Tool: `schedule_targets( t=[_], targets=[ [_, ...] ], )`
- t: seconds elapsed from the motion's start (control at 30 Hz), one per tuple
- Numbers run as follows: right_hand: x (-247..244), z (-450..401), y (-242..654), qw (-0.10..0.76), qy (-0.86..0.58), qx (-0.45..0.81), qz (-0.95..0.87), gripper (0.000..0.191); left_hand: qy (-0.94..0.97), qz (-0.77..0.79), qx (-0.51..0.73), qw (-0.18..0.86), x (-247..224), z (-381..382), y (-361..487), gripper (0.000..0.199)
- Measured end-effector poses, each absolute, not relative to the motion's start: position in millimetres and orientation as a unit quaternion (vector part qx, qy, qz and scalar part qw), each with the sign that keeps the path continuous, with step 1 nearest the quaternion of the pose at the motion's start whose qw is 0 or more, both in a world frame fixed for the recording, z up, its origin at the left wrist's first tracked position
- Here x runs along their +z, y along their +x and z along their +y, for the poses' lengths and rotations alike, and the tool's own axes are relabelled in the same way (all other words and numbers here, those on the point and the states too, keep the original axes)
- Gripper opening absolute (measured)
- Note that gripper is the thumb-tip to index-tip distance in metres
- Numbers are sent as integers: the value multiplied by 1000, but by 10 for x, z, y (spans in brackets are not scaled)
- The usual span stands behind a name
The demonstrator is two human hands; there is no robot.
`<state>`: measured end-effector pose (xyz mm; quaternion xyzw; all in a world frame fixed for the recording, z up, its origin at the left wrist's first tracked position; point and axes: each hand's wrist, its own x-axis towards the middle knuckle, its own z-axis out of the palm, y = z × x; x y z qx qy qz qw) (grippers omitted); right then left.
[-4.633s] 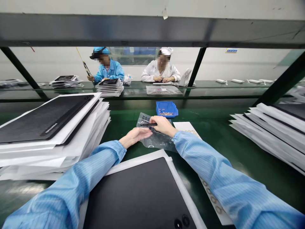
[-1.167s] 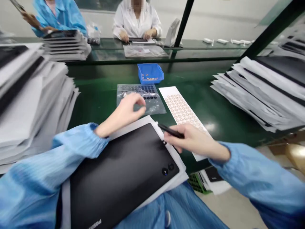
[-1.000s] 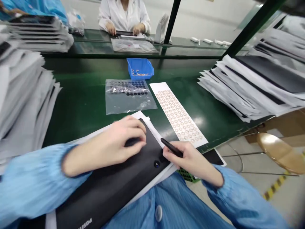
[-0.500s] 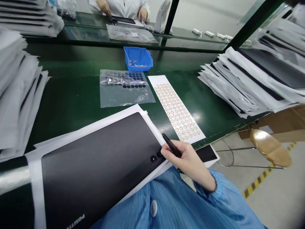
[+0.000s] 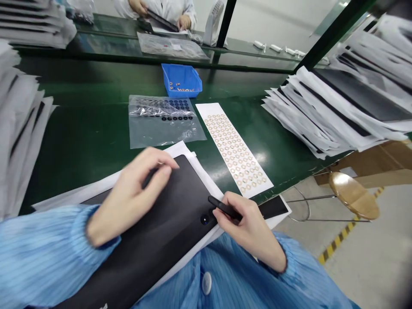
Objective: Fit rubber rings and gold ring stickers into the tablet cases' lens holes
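Observation:
A black tablet (image 5: 189, 184) with round camera lenses lies tilted across my lap on a white sheet (image 5: 144, 165). My left hand (image 5: 131, 193) curls over the tablet's surface, and a thin dark shape shows between its blurred fingers. Near the lenses, my right hand (image 5: 244, 223) pinches a black pen-shaped tool (image 5: 223, 207). The tool's tip is close to the tablet's edge, just beside the lenses. The tablet's lower end is hidden by my left sleeve.
Ahead on the green bench are a transparent bag of black rings (image 5: 165, 128), a sheet of small ring stickers (image 5: 233, 148) and a blue bin of parts (image 5: 180, 80). Stacks of sleeved tablets (image 5: 322, 124) rise on the right. A co-worker's hands work beyond a glass shelf.
My left hand has come back over the tablet from out of view. My right hand still holds the tool, and the view has shifted slightly left.

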<state>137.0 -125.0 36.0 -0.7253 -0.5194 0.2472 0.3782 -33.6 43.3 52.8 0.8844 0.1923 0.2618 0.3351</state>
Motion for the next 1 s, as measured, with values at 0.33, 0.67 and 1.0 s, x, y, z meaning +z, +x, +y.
schedule_targets(
  t=[0.33,0.67,1.0],
  targets=[
    [366,-1331,1522,532,-695,230,-424,36,951,-25,115,286,367,178,-113,37],
    [167,-1463,1186,637,-627,153,-422,10,966,-38,78,244,358,184,-117,50],
    [21,-1543,1154,601,-633,120,-472,19,966,-35,87,240,328,179,-95,41]
  ],
)
